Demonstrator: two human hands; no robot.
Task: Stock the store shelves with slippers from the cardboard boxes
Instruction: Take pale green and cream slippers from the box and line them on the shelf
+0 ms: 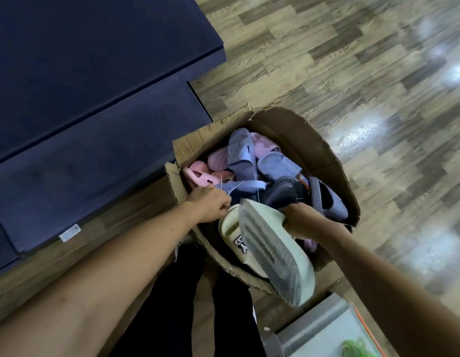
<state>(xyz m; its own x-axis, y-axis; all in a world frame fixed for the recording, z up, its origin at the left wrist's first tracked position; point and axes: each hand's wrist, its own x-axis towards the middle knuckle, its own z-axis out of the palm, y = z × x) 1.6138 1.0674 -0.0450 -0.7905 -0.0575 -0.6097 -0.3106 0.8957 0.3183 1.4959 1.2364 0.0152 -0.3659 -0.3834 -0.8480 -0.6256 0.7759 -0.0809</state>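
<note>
Cream slippers [274,253] held as a pair over the 6 o'clock rim of the cardboard box [316,150], long axis running from 11 o'clock to 5 o'clock, upper one turned grey ribbed sole up, lower one showing a black-and-white strap tab with lettering too blurred to read. Gripped by the right hand [301,222], fingers wrapped round the 1 o'clock edge, and by the left hand [210,204], fingers curled tight at the 11 o'clock end. Heaped inside the box toward 12 o'clock, loose slippers [239,155] in blue, pink and dark grey; dark blue shelf [69,104] at 10 o'clock.
</note>
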